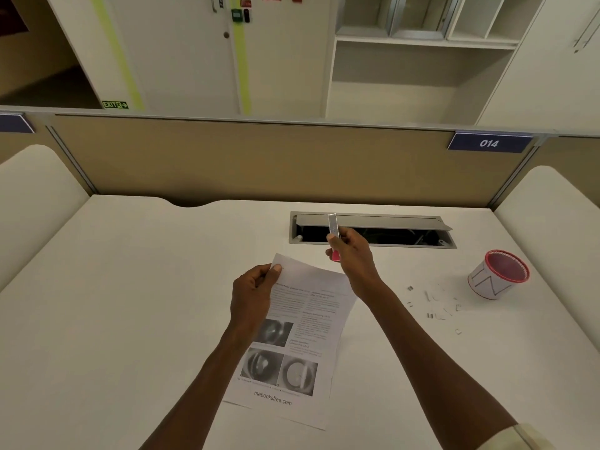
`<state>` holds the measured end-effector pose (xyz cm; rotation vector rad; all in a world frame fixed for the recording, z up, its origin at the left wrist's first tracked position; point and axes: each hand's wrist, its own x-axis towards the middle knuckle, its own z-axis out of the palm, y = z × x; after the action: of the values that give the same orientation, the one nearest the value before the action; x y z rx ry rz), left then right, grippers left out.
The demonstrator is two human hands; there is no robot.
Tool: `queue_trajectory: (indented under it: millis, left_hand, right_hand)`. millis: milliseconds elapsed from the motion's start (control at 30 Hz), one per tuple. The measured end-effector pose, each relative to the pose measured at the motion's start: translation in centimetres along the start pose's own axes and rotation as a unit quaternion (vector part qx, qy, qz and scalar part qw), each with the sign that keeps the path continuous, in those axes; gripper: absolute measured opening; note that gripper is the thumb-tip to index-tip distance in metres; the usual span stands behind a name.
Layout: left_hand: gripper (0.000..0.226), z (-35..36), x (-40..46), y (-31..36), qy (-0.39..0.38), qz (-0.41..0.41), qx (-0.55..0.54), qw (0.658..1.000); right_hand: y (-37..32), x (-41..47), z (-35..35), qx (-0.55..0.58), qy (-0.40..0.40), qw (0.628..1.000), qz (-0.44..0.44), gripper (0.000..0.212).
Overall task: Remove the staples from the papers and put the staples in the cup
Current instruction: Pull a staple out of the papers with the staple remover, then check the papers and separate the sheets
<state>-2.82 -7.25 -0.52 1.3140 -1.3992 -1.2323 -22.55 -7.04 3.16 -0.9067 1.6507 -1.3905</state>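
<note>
On the white surface (130, 319) the papers (302, 339) run lengthwise away from the person, the left hand (251, 293) pinching their far-left corner. The right hand (352, 254) grips a staple remover (333, 227) just beyond that corner, blade up. Loose staples (435, 303) lie rightward beside the cup (498, 274), nearer the right hand.

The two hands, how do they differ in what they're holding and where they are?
The left hand pinches the top left corner of the papers on the desk; the right hand grips a slim metal tool with a pink handle. The left sits low at the papers; the right is beyond their top edge, tool pointing up. Both are closed on something.
</note>
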Motion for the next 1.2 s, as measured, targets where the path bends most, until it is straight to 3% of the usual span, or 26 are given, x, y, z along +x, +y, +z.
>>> queue_trajectory:
  millis: [167,400,700,967,1067,1133,1200]
  left_hand:
    - [0.022,-1.0,0.0,-0.3,0.022,-0.013,-0.012,1.000]
    - [0.018,-2.1,0.3,-0.8,0.026,-0.025,-0.014,0.999]
    - [0.015,-2.7,0.9,-1.8,0.027,-0.034,0.002,0.999]
    - [0.016,-2.4,1.5,-2.0,0.018,-0.042,0.010,0.999]
    - [0.016,-2.4,1.6,-2.1,0.016,-0.047,0.004,0.999]
    - [0.016,-2.3,1.6,-2.0,0.018,-0.045,0.000,0.999]
    - [0.017,-2.3,1.4,-1.9,0.021,-0.048,-0.005,0.999]
  right_hand:
    - [2.4,1.2,-2.4,-0.118,0.063,0.990,0.049,0.006]
    - [8.1,1.7,-4.9,-0.256,0.155,0.949,0.096,0.020]
    - [12.6,3.8,-4.9,-0.383,0.162,0.905,0.092,0.018]
    - [13.7,5.5,-4.8,-0.393,0.160,0.901,0.094,0.027]
    - [13.8,5.3,-5.1,-0.409,0.174,0.894,0.046,0.032]
    - [12.6,4.3,-4.8,-0.343,0.196,0.918,-0.021,0.027]
    - [11.2,2.9,-4.3,-0.249,0.158,0.953,-0.066,0.036]
